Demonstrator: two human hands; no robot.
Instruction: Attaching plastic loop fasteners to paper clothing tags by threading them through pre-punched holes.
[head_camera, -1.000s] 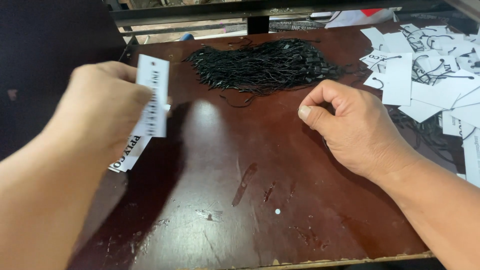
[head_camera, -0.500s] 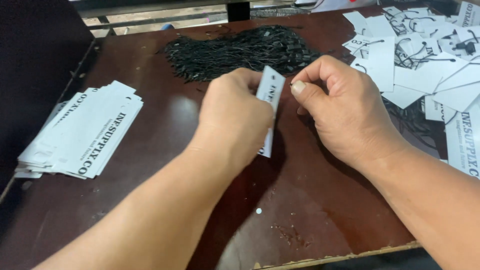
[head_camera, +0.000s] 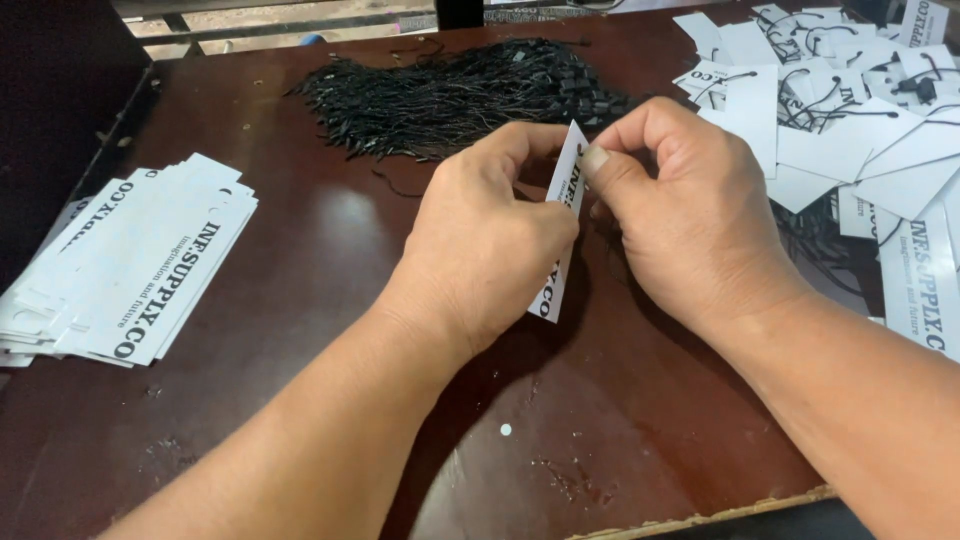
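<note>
Setting: a dark reddish-brown table (head_camera: 300, 330) seen from above, with two bare forearms reaching in from the bottom edge.
Left hand: the left hand (head_camera: 485, 240) is curled around a white paper tag (head_camera: 562, 225), gripping it from the left side and holding it on edge above the middle of the table.
Right hand: the right hand (head_camera: 690, 215) meets the tag from the right, its thumb and forefinger pinched together at the tag's top corner; whether a string lies between those fingertips cannot be told.
Tag: narrow, white, with dark print, standing nearly upright between both hands, its lower end showing below the left palm.
Strings: a loose heap of short black strings (head_camera: 460, 95) lies at the far side of the table, just behind the hands.
Left stack: a fanned stack of blank tags (head_camera: 140, 265), white with dark print, lies flat near the table's left edge, well apart from the hands.
Right pile: a scattered pile of strung tags (head_camera: 850, 120), white with black strings attached, covers the far right corner.
</note>
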